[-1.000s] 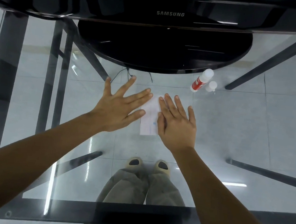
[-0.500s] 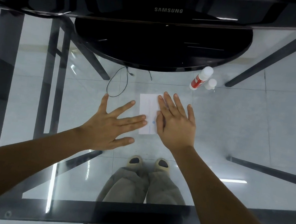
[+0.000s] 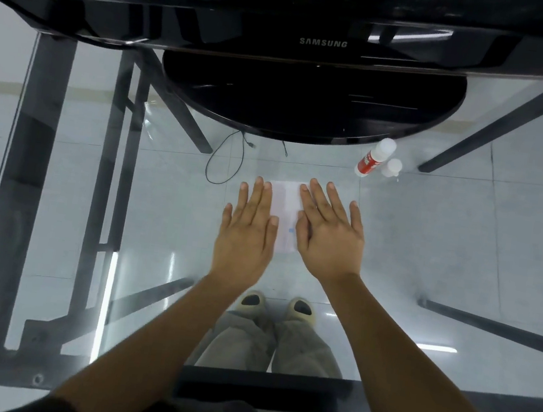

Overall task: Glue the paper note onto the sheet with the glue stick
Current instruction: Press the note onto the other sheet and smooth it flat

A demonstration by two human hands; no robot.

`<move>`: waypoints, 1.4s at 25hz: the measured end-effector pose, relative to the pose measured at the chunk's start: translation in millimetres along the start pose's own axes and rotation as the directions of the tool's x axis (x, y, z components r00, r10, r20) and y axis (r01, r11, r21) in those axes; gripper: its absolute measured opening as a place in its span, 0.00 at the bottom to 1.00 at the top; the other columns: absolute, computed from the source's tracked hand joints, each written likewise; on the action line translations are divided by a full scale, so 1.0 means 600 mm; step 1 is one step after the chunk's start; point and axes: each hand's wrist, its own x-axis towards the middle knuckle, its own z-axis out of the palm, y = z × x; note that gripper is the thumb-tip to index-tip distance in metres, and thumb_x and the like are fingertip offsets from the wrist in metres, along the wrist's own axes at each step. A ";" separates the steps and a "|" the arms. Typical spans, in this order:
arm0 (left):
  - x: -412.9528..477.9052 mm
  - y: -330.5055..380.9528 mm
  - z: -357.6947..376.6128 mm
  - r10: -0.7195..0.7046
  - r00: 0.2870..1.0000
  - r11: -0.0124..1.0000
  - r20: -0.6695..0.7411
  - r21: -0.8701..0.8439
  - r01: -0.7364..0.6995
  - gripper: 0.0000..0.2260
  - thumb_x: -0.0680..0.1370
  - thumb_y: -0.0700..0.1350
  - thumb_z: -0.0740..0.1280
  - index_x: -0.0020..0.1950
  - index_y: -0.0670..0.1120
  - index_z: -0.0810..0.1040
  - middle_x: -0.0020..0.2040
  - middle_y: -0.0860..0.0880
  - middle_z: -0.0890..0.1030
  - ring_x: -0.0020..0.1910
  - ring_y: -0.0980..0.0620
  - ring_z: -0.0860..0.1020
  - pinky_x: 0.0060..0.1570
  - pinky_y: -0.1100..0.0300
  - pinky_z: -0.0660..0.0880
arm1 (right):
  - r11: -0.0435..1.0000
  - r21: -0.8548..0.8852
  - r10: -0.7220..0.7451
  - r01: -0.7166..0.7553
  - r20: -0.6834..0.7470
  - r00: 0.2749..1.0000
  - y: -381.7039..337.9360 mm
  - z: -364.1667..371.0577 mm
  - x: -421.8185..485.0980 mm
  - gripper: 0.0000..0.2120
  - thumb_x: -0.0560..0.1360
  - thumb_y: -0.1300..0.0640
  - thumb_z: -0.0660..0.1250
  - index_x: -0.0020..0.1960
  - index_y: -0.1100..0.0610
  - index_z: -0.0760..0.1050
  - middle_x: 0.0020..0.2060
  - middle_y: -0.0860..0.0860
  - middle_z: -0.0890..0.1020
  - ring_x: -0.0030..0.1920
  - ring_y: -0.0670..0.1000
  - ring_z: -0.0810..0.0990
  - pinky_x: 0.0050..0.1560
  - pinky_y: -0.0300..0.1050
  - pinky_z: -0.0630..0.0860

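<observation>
A white paper sheet [image 3: 284,212] with the note on it lies flat on the glass table, showing as a strip between my hands. My left hand [image 3: 247,233] lies flat, palm down, fingers together, over the paper's left edge. My right hand [image 3: 328,235] presses flat on its right part, fingers slightly spread. Neither hand holds anything. The glue stick [image 3: 375,156], white with a red label, lies on the glass beyond my right hand, with its white cap [image 3: 391,168] standing beside it.
A black Samsung monitor with a round base [image 3: 310,107] stands at the table's far side. A thin black cable [image 3: 224,161] loops on the floor below. Dark metal frame bars [image 3: 32,174] run under the glass table. My feet show beneath.
My left hand drew back toward me and to the left, then returned to lie flat on the paper's left edge, fingers now pointing forward. My right hand stayed pressed on the paper.
</observation>
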 end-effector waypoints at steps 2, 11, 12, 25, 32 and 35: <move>0.001 0.006 0.015 -0.029 1.000 0.994 0.007 0.109 0.028 0.23 0.81 0.53 0.39 0.73 0.50 0.36 0.77 0.51 0.44 0.71 0.54 0.33 0.69 0.52 0.38 | 1.000 -0.030 0.003 -0.002 0.031 1.000 0.000 -0.001 0.000 0.24 0.80 0.46 0.46 0.74 0.51 0.56 0.74 0.48 0.59 0.75 0.51 0.52 0.73 0.55 0.48; -0.001 0.004 0.027 0.014 0.999 0.982 -0.031 0.191 -0.008 0.22 0.80 0.54 0.35 0.73 0.53 0.34 0.73 0.57 0.36 0.73 0.51 0.35 0.70 0.51 0.39 | 0.998 -0.054 0.024 -0.021 0.054 0.998 0.002 0.004 -0.001 0.25 0.81 0.47 0.48 0.75 0.53 0.50 0.75 0.49 0.55 0.73 0.48 0.43 0.72 0.51 0.40; -0.001 0.004 0.025 0.015 0.999 0.981 -0.028 0.196 -0.009 0.22 0.80 0.54 0.35 0.74 0.53 0.36 0.74 0.57 0.39 0.74 0.51 0.36 0.70 0.50 0.40 | 0.998 -0.061 0.024 -0.021 0.050 0.998 0.002 0.004 -0.001 0.24 0.81 0.48 0.48 0.75 0.53 0.50 0.75 0.49 0.55 0.72 0.47 0.41 0.72 0.51 0.40; 0.001 0.011 0.018 -0.017 1.000 0.977 -0.018 0.211 0.021 0.24 0.79 0.55 0.33 0.74 0.52 0.37 0.77 0.54 0.47 0.74 0.52 0.37 0.70 0.51 0.39 | 0.961 0.276 0.001 -0.020 0.069 0.998 0.018 -0.012 0.000 0.25 0.79 0.49 0.44 0.75 0.56 0.50 0.75 0.51 0.53 0.74 0.48 0.46 0.72 0.48 0.38; 0.001 0.009 0.018 -0.016 1.000 0.979 -0.014 0.204 0.018 0.24 0.79 0.55 0.33 0.74 0.52 0.36 0.77 0.54 0.46 0.74 0.52 0.37 0.71 0.50 0.41 | 0.942 -0.117 -0.300 0.315 0.133 0.945 0.002 -0.029 -0.074 0.27 0.77 0.46 0.47 0.72 0.58 0.60 0.71 0.54 0.64 0.71 0.53 0.55 0.66 0.64 0.48; 0.002 0.009 0.020 -0.016 1.000 0.971 -0.011 0.240 0.018 0.24 0.78 0.56 0.32 0.74 0.52 0.35 0.77 0.53 0.45 0.73 0.51 0.36 0.71 0.49 0.40 | 0.952 -0.151 -0.227 0.265 0.228 0.947 -0.012 -0.017 -0.088 0.29 0.77 0.43 0.47 0.74 0.56 0.54 0.74 0.54 0.59 0.73 0.53 0.49 0.68 0.62 0.40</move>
